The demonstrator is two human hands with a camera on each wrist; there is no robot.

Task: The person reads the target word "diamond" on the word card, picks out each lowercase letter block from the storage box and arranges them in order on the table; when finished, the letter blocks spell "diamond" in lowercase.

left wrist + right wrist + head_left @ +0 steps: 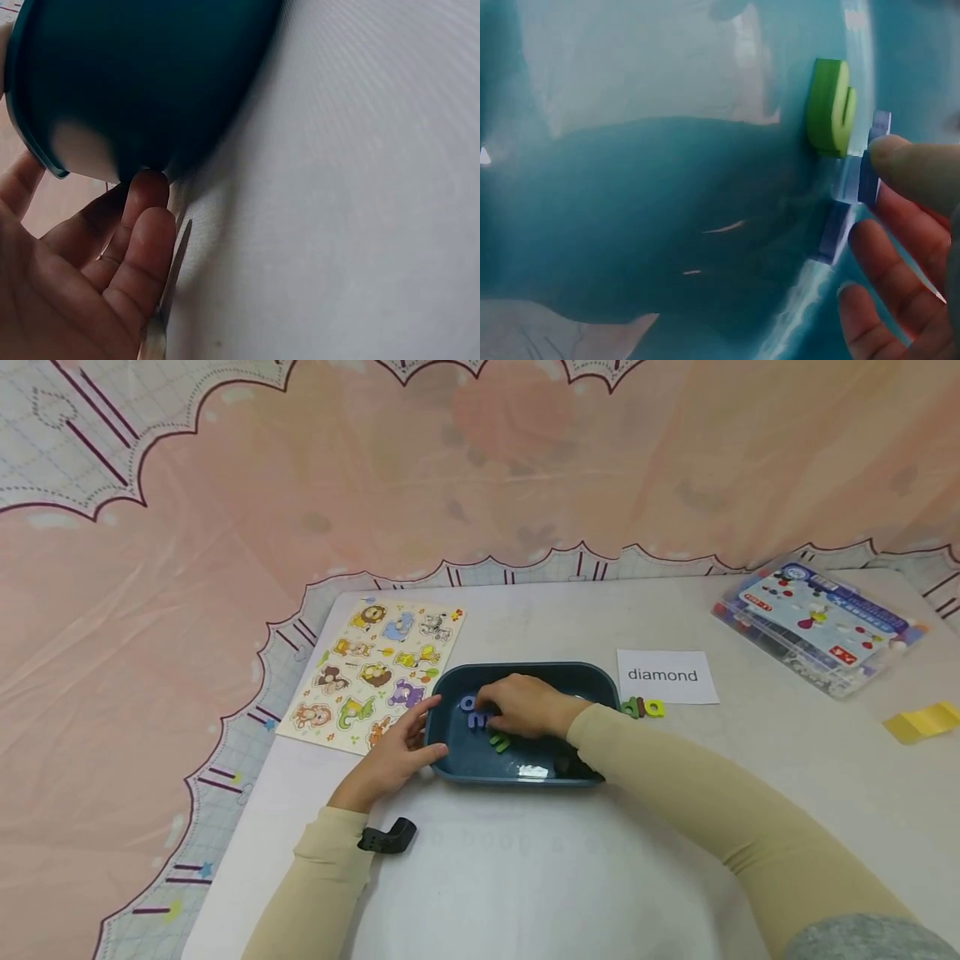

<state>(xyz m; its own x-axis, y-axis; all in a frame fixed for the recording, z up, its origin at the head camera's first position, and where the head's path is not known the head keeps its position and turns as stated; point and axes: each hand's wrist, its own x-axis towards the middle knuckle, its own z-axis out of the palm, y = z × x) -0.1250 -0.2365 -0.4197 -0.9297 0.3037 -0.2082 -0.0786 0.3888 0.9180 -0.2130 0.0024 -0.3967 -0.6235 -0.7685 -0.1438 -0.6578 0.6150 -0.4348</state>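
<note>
A dark teal tray [540, 772] sits mid-table with a few plastic letters inside. My left hand [393, 756] holds its left end, the thumb at the near side and a finger at the rim; in the left wrist view, bent fingers [146, 247] rest against the tray's outer side. Reaching into the tray, my right hand [525, 706] pinches a purple letter [870, 169] between thumb and fingers. Another purple letter [835, 231] lies right by it, and a green letter [829, 109] is close to both. In the head view a round purple letter [468, 702] shows beside the fingers.
Right of the tray, several coloured letters [643, 707] lie below a white card [667, 677] reading "diamond". An animal sticker sheet [375, 672] is at left. A clear plastic case [821, 622] stands at back right, near a yellow strip [922, 723]. A patterned curtain hangs behind.
</note>
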